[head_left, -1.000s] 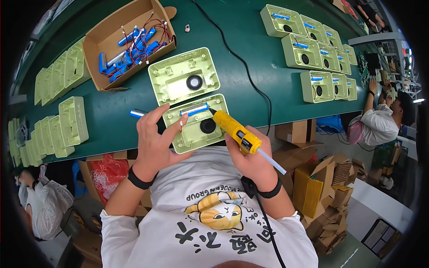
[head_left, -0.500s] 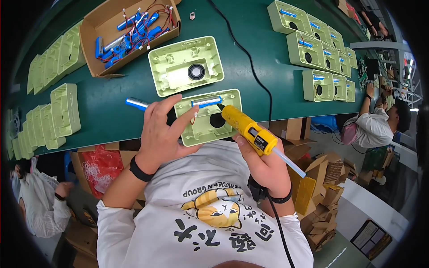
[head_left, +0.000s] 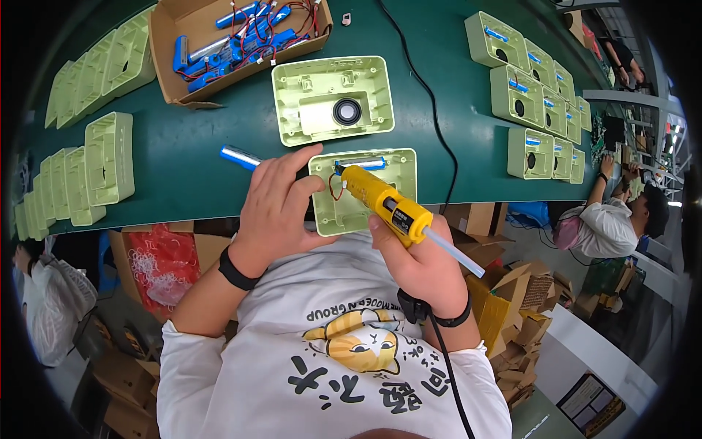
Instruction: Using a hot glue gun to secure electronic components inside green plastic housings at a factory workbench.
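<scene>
My right hand (head_left: pixel 420 267) is closed round a yellow hot glue gun (head_left: pixel 384 201) with a clear glue stick poking out of its back. The gun's dark nozzle is at the left end of a blue and silver battery (head_left: pixel 365 163), which lies along the far wall inside a pale green plastic housing (head_left: pixel 406 183). A thin red wire (head_left: pixel 333 192) loops below that end. My left hand (head_left: pixel 278 208) grips the housing's left side, thumb at the near edge and fingers on the far left corner. Just beyond it lies a loose battery (head_left: pixel 240 156).
A second green housing (head_left: pixel 285 110) with a round black speaker (head_left: pixel 347 112) stands behind. A cardboard box (head_left: pixel 164 73) of wired batteries is at the far left. Green housings (head_left: pixel 110 161) line the left; others (head_left: pixel 515 95) with batteries fill the right. A black cable (head_left: pixel 431 102) crosses the table.
The glue gun's nozzle has moved from the battery's right end to its left end. My left index finger has drawn back from the battery to the housing's rim.
</scene>
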`<state>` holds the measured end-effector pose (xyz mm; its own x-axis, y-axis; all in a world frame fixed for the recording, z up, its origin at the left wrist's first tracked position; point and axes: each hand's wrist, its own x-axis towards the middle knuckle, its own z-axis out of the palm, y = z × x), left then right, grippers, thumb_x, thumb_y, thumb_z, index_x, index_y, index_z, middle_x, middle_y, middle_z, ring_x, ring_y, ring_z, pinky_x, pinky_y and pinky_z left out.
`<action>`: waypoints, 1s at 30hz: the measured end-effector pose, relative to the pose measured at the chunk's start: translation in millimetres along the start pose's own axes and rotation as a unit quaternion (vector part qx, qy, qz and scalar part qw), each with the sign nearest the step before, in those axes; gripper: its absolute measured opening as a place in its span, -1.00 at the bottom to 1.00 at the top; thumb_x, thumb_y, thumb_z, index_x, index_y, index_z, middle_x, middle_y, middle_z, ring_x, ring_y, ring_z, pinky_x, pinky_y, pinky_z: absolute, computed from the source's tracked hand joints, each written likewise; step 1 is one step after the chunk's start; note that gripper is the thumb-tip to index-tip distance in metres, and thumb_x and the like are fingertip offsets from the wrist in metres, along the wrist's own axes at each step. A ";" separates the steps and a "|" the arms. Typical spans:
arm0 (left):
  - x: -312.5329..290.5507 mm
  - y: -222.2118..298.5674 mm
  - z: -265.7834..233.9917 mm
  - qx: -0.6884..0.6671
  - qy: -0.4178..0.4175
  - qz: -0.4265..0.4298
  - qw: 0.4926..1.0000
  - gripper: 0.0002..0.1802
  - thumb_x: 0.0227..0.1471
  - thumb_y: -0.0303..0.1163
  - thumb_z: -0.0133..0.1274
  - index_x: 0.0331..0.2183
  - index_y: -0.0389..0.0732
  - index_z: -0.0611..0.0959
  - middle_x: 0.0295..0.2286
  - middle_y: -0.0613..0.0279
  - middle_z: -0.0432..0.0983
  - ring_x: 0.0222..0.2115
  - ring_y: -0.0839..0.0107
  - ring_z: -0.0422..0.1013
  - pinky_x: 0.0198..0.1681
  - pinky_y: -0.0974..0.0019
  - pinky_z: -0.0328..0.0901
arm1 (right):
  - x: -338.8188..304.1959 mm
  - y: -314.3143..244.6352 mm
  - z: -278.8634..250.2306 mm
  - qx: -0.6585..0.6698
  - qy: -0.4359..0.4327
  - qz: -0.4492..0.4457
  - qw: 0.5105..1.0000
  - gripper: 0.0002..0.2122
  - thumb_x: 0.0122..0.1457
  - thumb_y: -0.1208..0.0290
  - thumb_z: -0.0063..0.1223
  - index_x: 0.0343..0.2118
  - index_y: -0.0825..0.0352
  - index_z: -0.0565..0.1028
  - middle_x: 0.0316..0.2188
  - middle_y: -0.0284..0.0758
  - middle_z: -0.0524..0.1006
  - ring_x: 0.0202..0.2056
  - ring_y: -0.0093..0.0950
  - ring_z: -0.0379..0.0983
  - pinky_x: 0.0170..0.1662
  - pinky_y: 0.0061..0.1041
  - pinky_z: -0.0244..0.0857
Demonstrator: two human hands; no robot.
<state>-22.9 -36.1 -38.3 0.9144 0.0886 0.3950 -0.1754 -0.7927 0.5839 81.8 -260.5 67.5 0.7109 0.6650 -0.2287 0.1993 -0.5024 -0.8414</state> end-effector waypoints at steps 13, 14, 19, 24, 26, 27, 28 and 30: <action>-1.8 -1.0 -0.9 -0.001 0.001 0.003 1.000 -0.09 -0.31 -0.03 0.68 0.04 -0.10 0.56 0.37 -0.02 0.45 0.16 -0.11 0.54 0.28 -0.14 0.35 | -11.2 -6.5 3.9 -0.034 0.023 0.033 0.999 -0.81 0.49 0.43 0.28 -0.05 0.50 0.71 -0.56 -0.37 0.62 -0.57 -0.54 0.45 -0.44 -0.46 0.32; -2.6 -0.8 -0.7 0.000 0.001 0.004 1.000 -0.08 -0.30 -0.02 0.68 0.05 -0.10 0.56 0.37 -0.02 0.45 0.16 -0.11 0.54 0.28 -0.14 0.35 | -13.8 -6.4 2.9 -0.005 0.021 0.054 0.998 -0.79 0.49 0.42 0.28 -0.03 0.50 0.72 -0.55 -0.40 0.63 -0.56 -0.59 0.45 -0.44 -0.50 0.31; -4.2 -2.7 1.4 0.004 0.004 0.006 1.000 -0.09 -0.28 0.00 0.66 0.06 -0.11 0.57 0.37 -0.02 0.45 0.16 -0.10 0.54 0.28 -0.13 0.36 | -14.4 0.0 2.2 0.037 0.029 0.053 0.997 -0.73 0.52 0.40 0.26 0.09 0.51 0.72 -0.46 -0.46 0.66 -0.49 -0.72 0.42 -0.41 -0.61 0.27; -3.7 -2.7 1.5 0.002 0.008 0.008 1.000 -0.11 -0.25 0.02 0.64 0.05 -0.12 0.57 0.36 -0.03 0.46 0.16 -0.08 0.54 0.27 -0.12 0.37 | -13.7 1.3 -0.2 0.022 0.014 0.055 0.998 -0.72 0.52 0.41 0.25 0.12 0.52 0.70 -0.42 -0.42 0.70 -0.46 -0.72 0.47 -0.39 -0.63 0.31; -2.6 -2.8 0.8 0.003 0.011 0.008 1.000 -0.12 -0.25 0.02 0.64 0.05 -0.12 0.58 0.36 -0.04 0.46 0.16 -0.08 0.54 0.27 -0.12 0.37 | -11.7 -2.8 1.8 0.048 0.019 0.069 0.996 -0.72 0.52 0.41 0.26 0.12 0.51 0.69 -0.41 -0.40 0.71 -0.46 -0.72 0.49 -0.39 -0.63 0.34; -2.0 -2.7 0.8 0.003 0.013 0.010 1.000 -0.12 -0.24 0.02 0.64 0.04 -0.12 0.58 0.36 -0.04 0.46 0.16 -0.07 0.54 0.27 -0.12 0.37 | -10.9 -3.5 2.2 0.061 0.021 0.078 0.995 -0.73 0.52 0.41 0.26 0.12 0.51 0.69 -0.41 -0.40 0.71 -0.46 -0.72 0.50 -0.40 -0.62 0.36; -2.0 -2.4 1.1 0.004 0.014 0.011 1.000 -0.13 -0.24 0.02 0.64 0.04 -0.12 0.58 0.36 -0.04 0.46 0.17 -0.07 0.54 0.26 -0.11 0.37 | -10.0 -3.4 1.8 0.060 0.019 0.078 0.995 -0.73 0.52 0.41 0.26 0.12 0.51 0.69 -0.41 -0.40 0.71 -0.46 -0.72 0.50 -0.40 -0.62 0.36; -2.2 -1.5 1.8 0.004 0.017 0.009 1.000 -0.13 -0.24 0.02 0.63 0.04 -0.12 0.58 0.35 -0.05 0.46 0.17 -0.07 0.54 0.26 -0.11 0.37 | -7.7 -3.6 -0.1 0.050 0.006 0.100 0.994 -0.75 0.51 0.40 0.28 0.06 0.50 0.69 -0.42 -0.40 0.70 -0.48 -0.71 0.51 -0.41 -0.61 0.38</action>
<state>-24.0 -36.1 -41.4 0.8978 0.0947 0.4301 -0.1895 -0.7986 0.5713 75.7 -263.9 72.3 0.7377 0.5506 -0.3907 -0.0139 -0.5662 -0.8241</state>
